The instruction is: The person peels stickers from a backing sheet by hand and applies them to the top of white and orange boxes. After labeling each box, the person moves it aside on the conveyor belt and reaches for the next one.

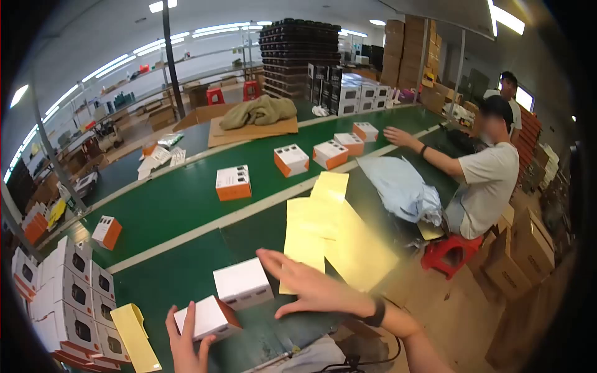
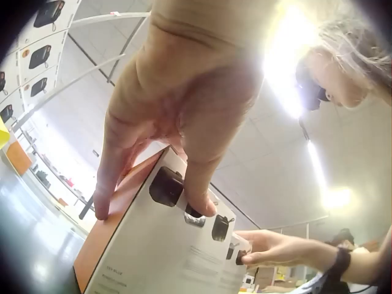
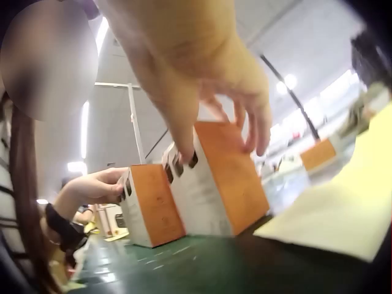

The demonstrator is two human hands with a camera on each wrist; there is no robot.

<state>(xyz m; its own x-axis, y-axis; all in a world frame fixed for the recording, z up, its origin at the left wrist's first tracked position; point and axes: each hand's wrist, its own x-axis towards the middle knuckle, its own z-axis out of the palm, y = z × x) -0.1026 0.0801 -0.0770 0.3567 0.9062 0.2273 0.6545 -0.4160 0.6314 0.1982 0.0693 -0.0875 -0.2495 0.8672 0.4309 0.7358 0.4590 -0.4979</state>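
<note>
My left hand [image 1: 188, 336] grips a small white box with orange sides [image 1: 208, 316] at the near edge of the green table [image 1: 168, 280]. In the left wrist view the left hand [image 2: 152, 208] has its thumb on the printed face of this box [image 2: 165, 251] and a finger on the orange side. A second such box [image 1: 242, 283] stands just beyond it. My right hand [image 1: 298, 280] lies spread beside that box, fingertips at its right edge. The right wrist view shows the right hand [image 3: 220, 147] loosely around the box [image 3: 214, 177], not clearly gripping.
Flat yellow envelopes [image 1: 329, 230] lie right of my hands, one more [image 1: 137, 336] at bottom left. Boxes are stacked at the left [image 1: 62, 298]; others [image 1: 233, 183] dot the green belt. A seated person [image 1: 491, 180] works at the right beside pale bags [image 1: 404, 186], a red stool [image 1: 451, 252] and cartons [image 1: 525, 248].
</note>
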